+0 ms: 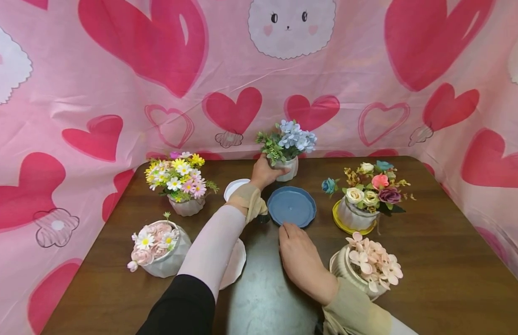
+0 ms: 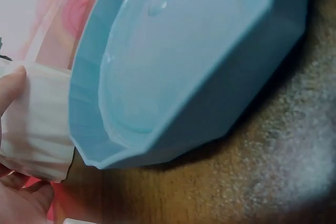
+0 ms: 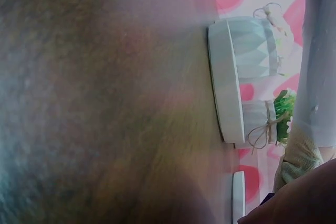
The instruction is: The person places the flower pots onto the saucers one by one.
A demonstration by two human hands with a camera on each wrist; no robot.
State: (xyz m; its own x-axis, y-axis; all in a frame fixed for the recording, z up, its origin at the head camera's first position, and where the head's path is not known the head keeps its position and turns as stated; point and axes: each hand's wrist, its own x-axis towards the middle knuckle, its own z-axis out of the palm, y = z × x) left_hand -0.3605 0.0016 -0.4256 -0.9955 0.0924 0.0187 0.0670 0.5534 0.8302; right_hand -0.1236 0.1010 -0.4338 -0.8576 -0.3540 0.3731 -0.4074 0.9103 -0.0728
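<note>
On the surface (image 1: 439,265) we see a pot of daisies (image 1: 180,185) at left, then our left hand (image 1: 265,173) gripping the white pot of blue flowers (image 1: 290,164) just behind the blue plate (image 1: 291,207). Our right hand (image 1: 302,260), fingers extended, lies at the plate's near rim; a rose pot (image 1: 355,214) stands farther right.
</note>
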